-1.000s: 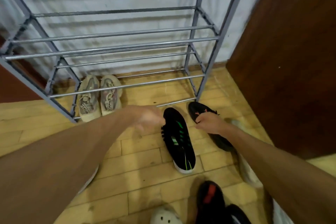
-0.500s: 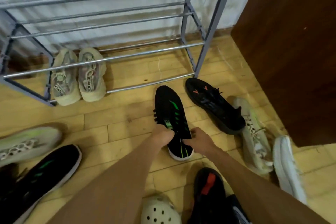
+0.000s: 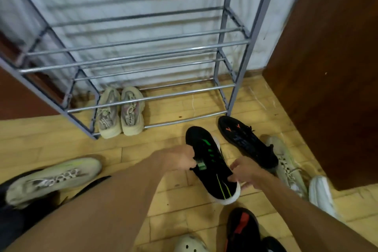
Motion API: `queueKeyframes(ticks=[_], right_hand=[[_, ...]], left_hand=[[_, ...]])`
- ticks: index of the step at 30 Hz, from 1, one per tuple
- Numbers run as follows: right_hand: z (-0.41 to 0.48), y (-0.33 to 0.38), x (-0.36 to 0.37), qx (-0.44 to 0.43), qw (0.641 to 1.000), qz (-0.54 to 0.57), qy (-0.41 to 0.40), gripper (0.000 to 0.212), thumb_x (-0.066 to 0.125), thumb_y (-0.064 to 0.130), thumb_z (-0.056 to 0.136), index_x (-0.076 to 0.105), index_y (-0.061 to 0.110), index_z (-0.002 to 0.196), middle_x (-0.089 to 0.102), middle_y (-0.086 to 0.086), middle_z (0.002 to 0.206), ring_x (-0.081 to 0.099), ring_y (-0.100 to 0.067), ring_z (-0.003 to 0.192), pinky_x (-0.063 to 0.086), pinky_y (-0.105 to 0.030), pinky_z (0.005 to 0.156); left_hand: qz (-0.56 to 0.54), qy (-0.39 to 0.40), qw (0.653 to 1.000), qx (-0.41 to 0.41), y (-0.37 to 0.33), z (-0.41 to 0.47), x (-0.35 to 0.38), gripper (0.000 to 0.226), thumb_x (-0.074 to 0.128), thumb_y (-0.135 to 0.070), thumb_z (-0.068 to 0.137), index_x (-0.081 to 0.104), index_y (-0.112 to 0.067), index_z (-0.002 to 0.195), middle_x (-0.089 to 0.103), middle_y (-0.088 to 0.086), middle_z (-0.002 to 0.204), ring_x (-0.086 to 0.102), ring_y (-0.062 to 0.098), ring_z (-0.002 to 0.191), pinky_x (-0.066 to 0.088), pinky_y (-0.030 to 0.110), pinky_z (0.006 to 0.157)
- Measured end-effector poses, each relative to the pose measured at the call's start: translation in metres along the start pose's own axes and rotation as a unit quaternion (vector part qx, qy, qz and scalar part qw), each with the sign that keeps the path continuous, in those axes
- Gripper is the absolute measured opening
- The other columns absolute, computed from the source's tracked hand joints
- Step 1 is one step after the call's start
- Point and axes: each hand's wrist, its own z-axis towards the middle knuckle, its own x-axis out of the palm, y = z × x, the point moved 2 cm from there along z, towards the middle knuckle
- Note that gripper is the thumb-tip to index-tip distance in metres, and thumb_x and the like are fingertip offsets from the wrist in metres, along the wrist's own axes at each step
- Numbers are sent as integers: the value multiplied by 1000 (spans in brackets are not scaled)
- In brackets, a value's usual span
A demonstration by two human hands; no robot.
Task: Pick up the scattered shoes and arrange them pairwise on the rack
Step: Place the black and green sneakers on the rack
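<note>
You have the black shoe with green stripes (image 3: 211,161) gripped in both hands: your left hand (image 3: 181,159) is closed on its near-left side by the tongue, and your right hand (image 3: 244,172) is pinched around the heel end by the white sole, likely so you can steer it level toward the rack (image 3: 231,96). The shoe appears tipped up off the floor (image 3: 169,190), though how far is hard to tell. Its long axis runs from your right hand, at the heel, up and away past your left, toe aimed at the rack's lowest rails just beyond your fingers. A beige pair (image 3: 120,112) already sits on that bottom tier, farther left of your left hand. A black shoe with orange marks (image 3: 245,139) lies just beyond your right hand.
</note>
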Motion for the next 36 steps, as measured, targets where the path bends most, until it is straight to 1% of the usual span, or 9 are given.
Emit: queueKeyframes(ticks=[5,11,15,19,22,24,29,33,36], right_hand=[[-70,52,-22,-94,975,-187,-71,17,72,15,75,71,7,90,69,-9,89,70,-26,87,54,-27,56],[-167,153,-22,-217,935,-240,-145,20,73,15,76,73,11,95,65,-6,87,64,-26,94,43,-27,68],[-212,219,5,-294,915,-225,-163,10,75,11,76,74,12,86,71,-9,89,66,-25,93,54,-33,76],[-240,266,57,-344,907,-208,-126,26,74,6,78,70,6,103,69,-8,92,64,-25,95,52,-33,83],[-254,291,106,-388,895,-204,-80,36,75,3,78,64,1,112,59,-1,88,56,-15,84,41,-22,75],[-260,304,139,-405,883,-229,-59,47,75,7,79,60,3,123,58,-4,101,55,-16,94,38,-20,80],[-259,321,222,-405,854,-326,3,60,73,28,82,52,18,137,61,-7,130,61,-25,113,50,-34,93],[-236,300,285,-311,899,-278,132,64,69,15,87,40,18,143,60,-15,125,66,-21,82,57,-25,55],[-207,279,315,-248,925,-241,158,51,63,4,90,45,7,138,58,-18,130,67,-32,96,60,-27,61]], left_hand=[[112,-48,992,43,-8,-95,-54,19,48,-22,94,57,-9,83,51,3,82,50,21,75,43,31,69],[97,-316,942,-51,20,-199,-89,36,43,-32,94,52,-10,66,58,7,78,59,29,86,44,36,80],[-167,-332,928,-40,67,-240,-92,36,43,-39,94,55,-8,110,58,11,114,58,28,97,52,34,76],[-531,-311,787,46,106,-274,-69,41,55,-33,93,49,-10,127,62,8,118,61,24,89,44,36,83],[-649,-391,645,98,146,-293,-51,36,59,-14,91,51,-10,126,65,12,113,61,23,82,49,34,70],[-667,-432,599,96,175,-308,-40,35,58,-7,90,51,-9,124,64,11,108,62,28,90,54,36,69],[-669,-463,581,39,256,-329,-5,36,61,-7,89,50,-8,124,65,10,112,66,26,93,58,38,75],[-663,-454,595,-15,311,-322,30,40,62,-10,90,48,-6,127,65,14,120,66,31,102,58,40,78],[-664,-417,620,-24,336,-299,49,39,62,-12,90,48,-8,126,64,12,118,66,30,101,58,37,78]])
